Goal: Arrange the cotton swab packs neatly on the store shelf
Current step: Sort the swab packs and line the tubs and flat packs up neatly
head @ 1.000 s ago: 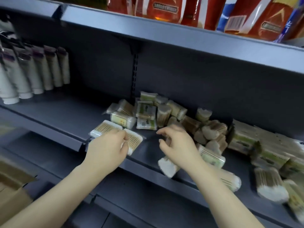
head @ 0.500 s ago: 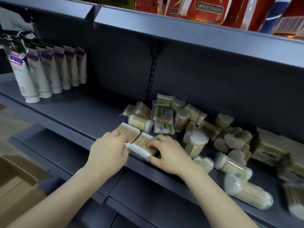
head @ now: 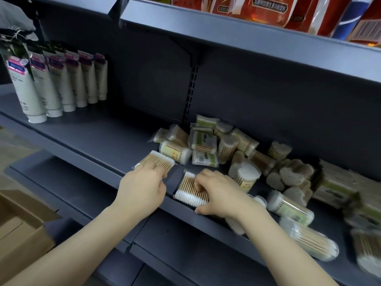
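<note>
Two flat packs of wooden-stick cotton swabs lie at the front edge of the grey shelf (head: pixel 99 141). My left hand (head: pixel 142 188) rests its curled fingers on the near end of the left flat pack (head: pixel 157 161). My right hand (head: pixel 222 195) grips the right flat pack (head: pixel 188 190), fingers over its top and thumb at the shelf lip. A gap of bare shelf separates the two packs. Behind them a jumbled heap of swab packs (head: pixel 204 141) and round tubs (head: pixel 246 175) spreads to the right.
White cream tubes (head: pixel 51 87) stand in a row at the shelf's left. Red packets (head: pixel 266 9) fill the shelf above. A cardboard box (head: pixel 18 234) sits on the floor at lower left. More swab tubs (head: pixel 309 242) lie at the shelf's right front.
The two flat packs, touching half a second ago, have been drawn apart. My right hand shifted its pack to the right along the front edge; my left hand stayed on the left pack.
</note>
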{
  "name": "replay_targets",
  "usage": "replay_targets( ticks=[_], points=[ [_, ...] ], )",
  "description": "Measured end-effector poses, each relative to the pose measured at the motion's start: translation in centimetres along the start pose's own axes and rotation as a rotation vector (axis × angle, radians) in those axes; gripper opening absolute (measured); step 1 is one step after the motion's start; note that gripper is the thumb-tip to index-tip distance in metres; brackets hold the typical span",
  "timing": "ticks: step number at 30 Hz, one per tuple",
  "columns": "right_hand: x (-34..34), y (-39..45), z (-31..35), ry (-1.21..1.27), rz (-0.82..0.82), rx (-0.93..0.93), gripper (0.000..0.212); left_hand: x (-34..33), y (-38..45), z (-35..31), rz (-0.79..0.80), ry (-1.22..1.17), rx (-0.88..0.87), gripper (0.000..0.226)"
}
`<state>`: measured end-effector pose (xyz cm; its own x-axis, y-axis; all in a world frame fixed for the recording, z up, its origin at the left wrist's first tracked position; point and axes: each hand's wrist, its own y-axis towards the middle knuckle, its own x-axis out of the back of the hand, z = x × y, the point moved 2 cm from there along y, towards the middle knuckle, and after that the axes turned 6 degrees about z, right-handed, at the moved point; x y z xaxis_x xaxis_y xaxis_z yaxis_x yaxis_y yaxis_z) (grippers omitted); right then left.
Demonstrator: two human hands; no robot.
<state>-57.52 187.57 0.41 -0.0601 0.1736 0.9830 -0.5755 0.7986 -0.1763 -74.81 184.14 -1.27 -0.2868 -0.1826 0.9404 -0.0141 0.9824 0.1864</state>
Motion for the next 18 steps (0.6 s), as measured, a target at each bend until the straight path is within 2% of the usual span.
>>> replay_targets(
  ticks=[3,8,11,15,18],
  points=[
    [-0.1,-0.6,0.0,0.002,0.005,-0.003,0.039,-0.1,-0.2,-0.2,-0.009,0.01,-0.014,0.028],
    [0.7,-0.9,0.2,0.051,0.025,-0.025,0.05,-0.1,-0.7,-0.4,-0.016,0.013,-0.033,0.03],
    [1.4,-1.0,-0.1,0.097,0.017,-0.047,0.045,0.0,-0.9,-0.6,-0.021,0.016,-0.038,0.03],
    [1.9,-1.4,-0.3,0.099,-0.045,-0.043,0.037,0.3,-1.0,-1.2,-0.027,0.008,-0.043,0.029],
    [2.2,-1.7,-0.6,0.115,-0.132,-0.054,0.043,0.5,-1.1,-1.8,-0.031,0.002,-0.059,0.028]
  ],
)
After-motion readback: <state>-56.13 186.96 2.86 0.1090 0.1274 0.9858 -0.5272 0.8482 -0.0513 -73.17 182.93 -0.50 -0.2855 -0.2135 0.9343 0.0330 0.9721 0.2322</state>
